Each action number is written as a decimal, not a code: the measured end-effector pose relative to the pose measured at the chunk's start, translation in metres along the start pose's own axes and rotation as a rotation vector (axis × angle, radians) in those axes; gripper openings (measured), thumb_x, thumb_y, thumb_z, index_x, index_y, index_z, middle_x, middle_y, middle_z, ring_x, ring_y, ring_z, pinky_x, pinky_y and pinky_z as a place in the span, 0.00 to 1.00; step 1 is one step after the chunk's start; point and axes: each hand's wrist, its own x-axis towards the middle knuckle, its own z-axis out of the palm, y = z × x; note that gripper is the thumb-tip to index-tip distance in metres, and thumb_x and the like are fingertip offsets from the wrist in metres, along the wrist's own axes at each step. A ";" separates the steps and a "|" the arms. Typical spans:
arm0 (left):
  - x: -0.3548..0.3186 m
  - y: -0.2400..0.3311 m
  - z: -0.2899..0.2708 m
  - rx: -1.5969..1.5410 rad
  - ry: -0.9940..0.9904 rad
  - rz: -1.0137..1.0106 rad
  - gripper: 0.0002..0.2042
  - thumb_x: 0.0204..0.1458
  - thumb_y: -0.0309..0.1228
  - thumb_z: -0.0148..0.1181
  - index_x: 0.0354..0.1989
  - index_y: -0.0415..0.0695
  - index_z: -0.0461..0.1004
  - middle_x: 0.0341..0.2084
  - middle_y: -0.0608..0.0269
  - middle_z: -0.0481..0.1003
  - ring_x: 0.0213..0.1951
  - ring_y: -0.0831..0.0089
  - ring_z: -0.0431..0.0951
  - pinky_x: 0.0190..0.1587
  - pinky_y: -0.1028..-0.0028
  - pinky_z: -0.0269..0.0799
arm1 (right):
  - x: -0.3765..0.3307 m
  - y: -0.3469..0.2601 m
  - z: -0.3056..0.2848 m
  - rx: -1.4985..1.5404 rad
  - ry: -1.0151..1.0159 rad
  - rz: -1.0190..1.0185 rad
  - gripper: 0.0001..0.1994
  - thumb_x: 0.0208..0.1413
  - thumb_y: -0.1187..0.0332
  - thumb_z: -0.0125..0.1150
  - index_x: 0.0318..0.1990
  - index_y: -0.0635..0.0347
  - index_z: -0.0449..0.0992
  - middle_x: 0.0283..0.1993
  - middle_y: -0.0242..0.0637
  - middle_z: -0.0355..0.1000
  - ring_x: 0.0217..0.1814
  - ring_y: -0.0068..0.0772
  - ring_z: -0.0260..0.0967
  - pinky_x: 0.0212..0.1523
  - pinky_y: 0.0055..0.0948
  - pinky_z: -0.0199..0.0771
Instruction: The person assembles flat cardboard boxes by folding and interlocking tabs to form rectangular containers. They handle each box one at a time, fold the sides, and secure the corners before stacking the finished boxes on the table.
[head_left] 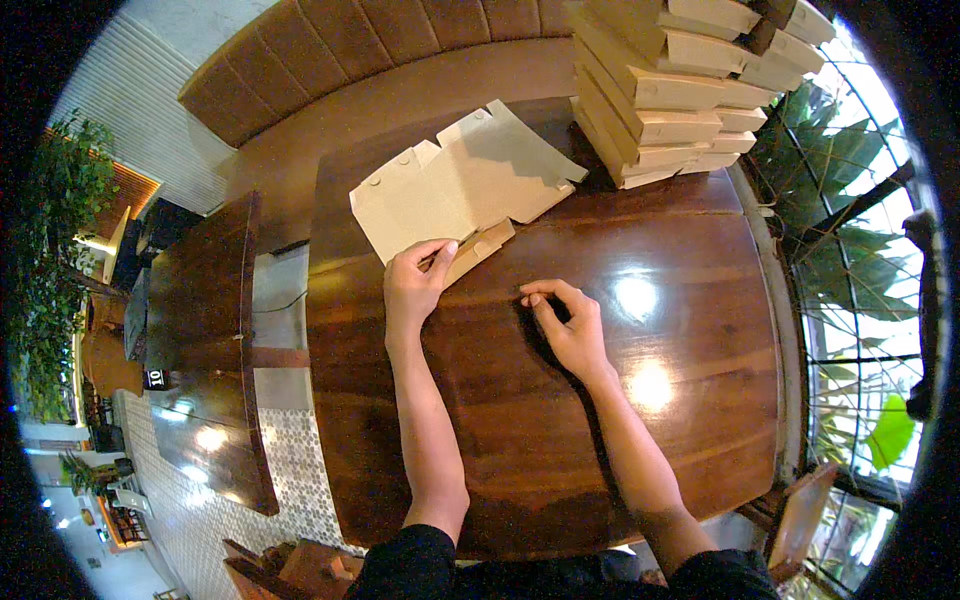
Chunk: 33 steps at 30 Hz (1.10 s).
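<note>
Trailing down the far left, a leafy plant point(60, 270) stands near a pale ribbed wall point(140, 140). Next comes a dark wooden side table point(205, 330), with a small black marker point(154, 379) near its left edge. A patterned tile floor point(300, 480) shows between it and the main table point(650, 450), which is glossy brown and mirrors two bright lights. Beyond the table's far edge curves a padded brown bench point(335, 70).

Over the table's left half, the left hand point(414, 285) is grasping the near-left corner of the cardboard point(430, 200), pinching it between thumb and fingers. The cardboard lies on the far part of the table, turned at a slant, mostly flat, its edges cut into tabs and notches. Along its near side a narrow flap point(480, 250) is folded up, its left end just beside the left thumb.

Farther right, the right hand point(572, 325) is released, its fingers loosely bent above the table, apart from the cardboard, with nothing seen in its grasp. At the far right corner rises a tall stack point(660, 125) of folded brown boxes. A wooden chair point(800, 520) stands at the lower right, beside a barred window point(850, 340) with green leaves behind it.
</note>
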 end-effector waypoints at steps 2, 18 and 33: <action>0.001 -0.001 0.000 -0.008 0.004 -0.001 0.17 0.64 0.42 0.65 0.45 0.38 0.86 0.37 0.55 0.87 0.41 0.70 0.85 0.48 0.70 0.77 | 0.000 0.000 0.000 0.006 -0.002 0.010 0.07 0.64 0.72 0.62 0.46 0.58 0.84 0.41 0.41 0.85 0.48 0.41 0.83 0.54 0.37 0.77; -0.010 0.010 -0.009 0.144 -0.100 0.111 0.11 0.60 0.30 0.66 0.50 0.43 0.84 0.50 0.54 0.81 0.55 0.58 0.81 0.61 0.67 0.74 | 0.000 -0.002 -0.002 -0.027 0.003 -0.020 0.07 0.64 0.71 0.63 0.46 0.58 0.84 0.41 0.41 0.85 0.47 0.42 0.82 0.54 0.37 0.76; -0.006 0.010 -0.007 -0.018 -0.038 0.108 0.11 0.64 0.27 0.62 0.51 0.42 0.83 0.50 0.55 0.83 0.53 0.62 0.83 0.59 0.69 0.75 | -0.001 0.001 0.000 -0.025 -0.004 0.000 0.07 0.64 0.70 0.63 0.46 0.57 0.84 0.41 0.40 0.85 0.48 0.43 0.81 0.55 0.39 0.75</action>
